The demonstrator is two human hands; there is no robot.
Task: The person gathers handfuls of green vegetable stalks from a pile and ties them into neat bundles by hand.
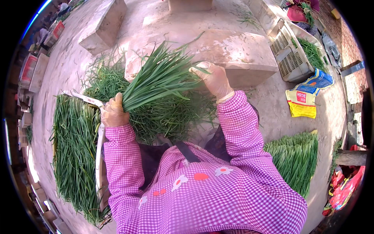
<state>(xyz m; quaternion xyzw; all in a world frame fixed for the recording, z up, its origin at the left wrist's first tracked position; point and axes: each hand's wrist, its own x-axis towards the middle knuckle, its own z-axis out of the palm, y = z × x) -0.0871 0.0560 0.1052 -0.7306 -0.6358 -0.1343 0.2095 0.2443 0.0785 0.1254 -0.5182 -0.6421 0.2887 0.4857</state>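
My left hand [115, 112], in a thin pale glove, is closed around one end of a bunch of green chives [157, 78]. The long flat leaves fan out up and to the right, toward my other hand. My right hand [215, 80], also gloved, is closed in a pinch at the right side of the bunch, with a bit of green leaf showing at its fingertips. Below the bunch, a loose heap of chives [163, 119] spreads over the floor in front of my knees.
At left stands a crate [100, 152] packed with chives. More chives [294, 160] lie stacked at right. Concrete blocks [241, 46] stand ahead. A plastic basket [287, 52] of greens, a yellow-and-blue bag [306, 95] and another person [300, 13] are at upper right.
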